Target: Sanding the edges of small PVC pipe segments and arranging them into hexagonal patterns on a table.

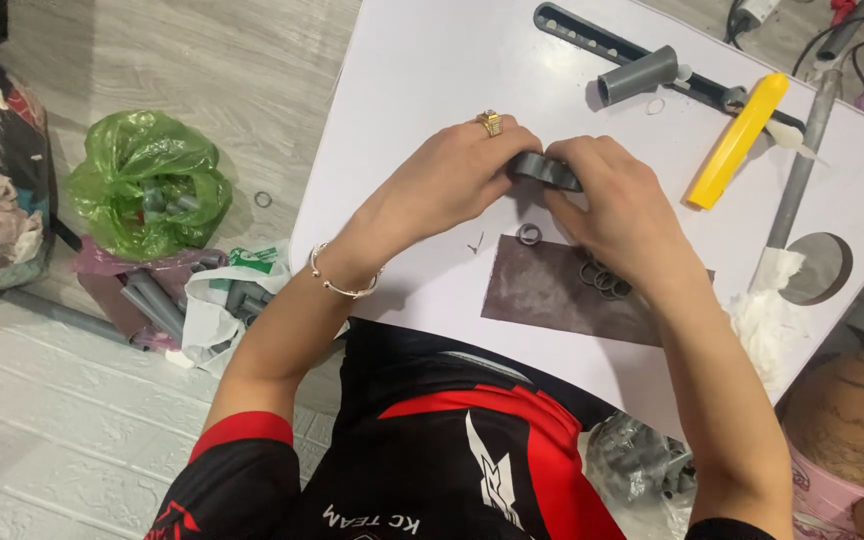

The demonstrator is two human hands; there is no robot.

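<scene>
Short grey plastic tube [544, 170] clamped between left hand [452, 185] and right hand [617, 205] above the white table [432, 70].
Nearer than the tube: dark rectangular mat [542, 290] bearing small grey rings [604, 278]. Beyond the tube: grey cylinder [638, 75], yellow plastic bar [738, 140].
</scene>
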